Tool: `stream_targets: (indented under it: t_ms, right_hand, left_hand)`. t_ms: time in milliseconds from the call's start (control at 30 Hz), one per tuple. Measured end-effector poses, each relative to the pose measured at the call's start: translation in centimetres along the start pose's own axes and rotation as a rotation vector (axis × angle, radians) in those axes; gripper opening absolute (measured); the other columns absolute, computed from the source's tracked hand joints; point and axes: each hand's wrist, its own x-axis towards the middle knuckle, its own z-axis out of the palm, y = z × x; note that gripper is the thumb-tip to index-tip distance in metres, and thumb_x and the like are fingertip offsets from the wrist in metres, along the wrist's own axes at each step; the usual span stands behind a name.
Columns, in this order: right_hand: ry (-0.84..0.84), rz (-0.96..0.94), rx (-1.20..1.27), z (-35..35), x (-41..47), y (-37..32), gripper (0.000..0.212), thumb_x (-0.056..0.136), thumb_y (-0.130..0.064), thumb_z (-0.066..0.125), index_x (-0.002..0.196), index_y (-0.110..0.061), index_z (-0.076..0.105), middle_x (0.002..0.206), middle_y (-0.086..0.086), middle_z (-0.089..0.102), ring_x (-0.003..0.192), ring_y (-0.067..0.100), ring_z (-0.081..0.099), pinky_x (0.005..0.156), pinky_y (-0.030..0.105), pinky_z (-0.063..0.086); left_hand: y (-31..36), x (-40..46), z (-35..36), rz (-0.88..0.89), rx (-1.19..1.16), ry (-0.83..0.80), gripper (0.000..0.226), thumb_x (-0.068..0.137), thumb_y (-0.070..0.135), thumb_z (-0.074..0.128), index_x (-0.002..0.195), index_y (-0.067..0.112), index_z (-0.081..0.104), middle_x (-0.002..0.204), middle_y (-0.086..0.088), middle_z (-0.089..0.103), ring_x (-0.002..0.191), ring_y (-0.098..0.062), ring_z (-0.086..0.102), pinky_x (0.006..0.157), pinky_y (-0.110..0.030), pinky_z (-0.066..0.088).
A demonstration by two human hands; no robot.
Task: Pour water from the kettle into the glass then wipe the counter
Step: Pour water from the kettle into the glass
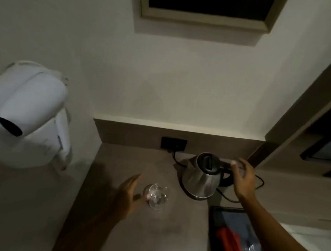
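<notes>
A steel kettle (pixel 200 177) with a black lid and handle stands on its base at the back of the brown counter (pixel 128 231). My right hand (pixel 242 181) hovers at the kettle's handle, fingers spread, touching or nearly touching it. An empty clear glass (pixel 156 196) stands upright left of the kettle. My left hand (pixel 130 194) is just left of the glass, fingers apart, with the thumb close to its side. A red cloth (pixel 230 247) lies on a dark tray (pixel 214 224) at the lower right.
A wall socket (pixel 173 143) sits behind the kettle with a black cord (pixel 259 182) trailing right. A white wall-mounted hair dryer (pixel 27 112) hangs at the left. A framed picture (pixel 206 17) is on the wall above. A cabinet edge rises at the right.
</notes>
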Motion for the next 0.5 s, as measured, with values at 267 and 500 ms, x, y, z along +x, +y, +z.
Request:
stream_targets:
  t_ms: [267, 500]
  right_hand:
    - [-0.038, 0.185, 0.139, 2.7, 2.8, 2.7, 0.041, 0.098, -0.049, 0.045, 0.09, -0.014, 0.065, 0.085, 0.004, 0.064, 0.076, 0.014, 0.059, 0.063, 0.025, 0.042]
    - [0.047, 0.209, 0.195, 3.5, 4.8, 4.8, 0.041, 0.094, -0.042, 0.048, 0.082, -0.007, 0.067, 0.077, 0.014, 0.063, 0.073, 0.021, 0.061, 0.071, 0.033, 0.047]
  left_hand:
    - [-0.8, 1.3, 2.8, -0.069, -0.054, -0.162, 0.082, 0.053, 0.058, 0.086, 0.124, 0.061, 0.044, 0.126, 0.042, 0.05, 0.119, 0.009, 0.054, 0.092, 0.001, 0.04]
    - [-0.3, 2.5, 4.5, -0.13, -0.019, -0.183, 0.095, 0.047, 0.047, 0.093, 0.132, 0.031, 0.052, 0.127, 0.01, 0.063, 0.114, -0.008, 0.061, 0.093, -0.018, 0.053]
